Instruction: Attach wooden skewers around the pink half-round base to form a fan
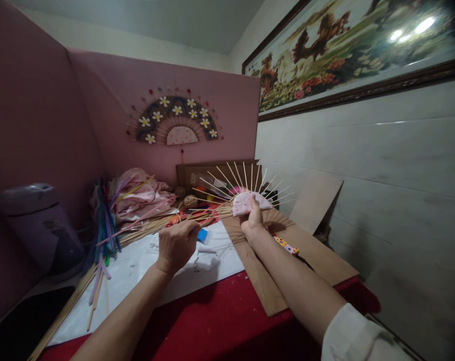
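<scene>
My right hand (253, 220) grips a half-round piece covered in pale pink spotted cloth, the base of a fan (245, 202). The thumb lies across its front. Thin wooden sticks (244, 175) spread outward from its curved edge. To the left, my left hand (178, 244) is closed with its fingertips pressed together, back of the hand toward me. What those fingers hold, if anything, I cannot make out. A small blue object (202, 235) lies just beyond the left fingers, over the white sheet (227, 250).
Bundled sticks (137, 231), coloured pipe cleaners (106, 220) and crumpled pink cloth (147, 195) lie at the left. A brown board (310, 260) rests on the red tablecloth (197, 326). A finished flowered fan (177, 120) hangs on the pink partition. Twine balls (190, 201) sit behind.
</scene>
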`<control>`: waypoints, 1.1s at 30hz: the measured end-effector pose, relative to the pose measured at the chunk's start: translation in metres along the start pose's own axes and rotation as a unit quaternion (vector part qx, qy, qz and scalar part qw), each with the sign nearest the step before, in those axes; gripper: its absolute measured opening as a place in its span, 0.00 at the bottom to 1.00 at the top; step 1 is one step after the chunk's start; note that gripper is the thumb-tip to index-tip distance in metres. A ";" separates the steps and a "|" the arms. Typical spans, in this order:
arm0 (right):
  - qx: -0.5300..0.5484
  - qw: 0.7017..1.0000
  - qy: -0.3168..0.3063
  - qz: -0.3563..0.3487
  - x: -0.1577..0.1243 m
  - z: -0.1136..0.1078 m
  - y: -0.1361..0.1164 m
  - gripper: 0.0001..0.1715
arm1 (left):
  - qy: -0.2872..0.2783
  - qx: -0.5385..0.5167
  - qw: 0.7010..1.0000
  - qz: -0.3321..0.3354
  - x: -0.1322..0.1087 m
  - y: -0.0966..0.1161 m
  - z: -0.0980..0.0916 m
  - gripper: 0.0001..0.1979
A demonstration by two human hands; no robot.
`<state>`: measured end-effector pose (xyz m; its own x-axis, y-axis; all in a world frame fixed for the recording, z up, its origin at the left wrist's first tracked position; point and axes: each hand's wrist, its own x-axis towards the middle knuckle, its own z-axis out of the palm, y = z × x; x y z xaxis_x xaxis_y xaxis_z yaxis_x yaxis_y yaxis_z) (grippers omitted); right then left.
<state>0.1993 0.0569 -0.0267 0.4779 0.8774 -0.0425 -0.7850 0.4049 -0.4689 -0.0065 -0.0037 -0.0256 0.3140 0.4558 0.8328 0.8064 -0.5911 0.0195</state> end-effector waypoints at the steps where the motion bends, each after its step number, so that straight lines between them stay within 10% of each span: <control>1: 0.005 1.000 -0.012 0.002 -0.001 0.000 0.000 0.15 | -0.027 -0.007 1.000 -0.002 -0.001 0.004 0.002 0.09; 10: 0.039 0.997 -0.063 0.016 -0.013 0.008 0.006 0.16 | -0.205 -0.088 0.975 -0.003 -0.011 0.043 0.010 0.10; 33: -0.036 0.993 -0.089 0.062 -0.041 0.021 0.010 0.21 | -0.203 -0.316 0.917 -0.137 -0.016 0.058 0.027 0.12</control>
<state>0.1640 0.0306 -0.0106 0.2965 0.9538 0.0496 -0.8005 0.2765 -0.5318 0.0488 -0.0275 -0.0523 0.4073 0.7794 0.4761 0.4721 -0.6259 0.6208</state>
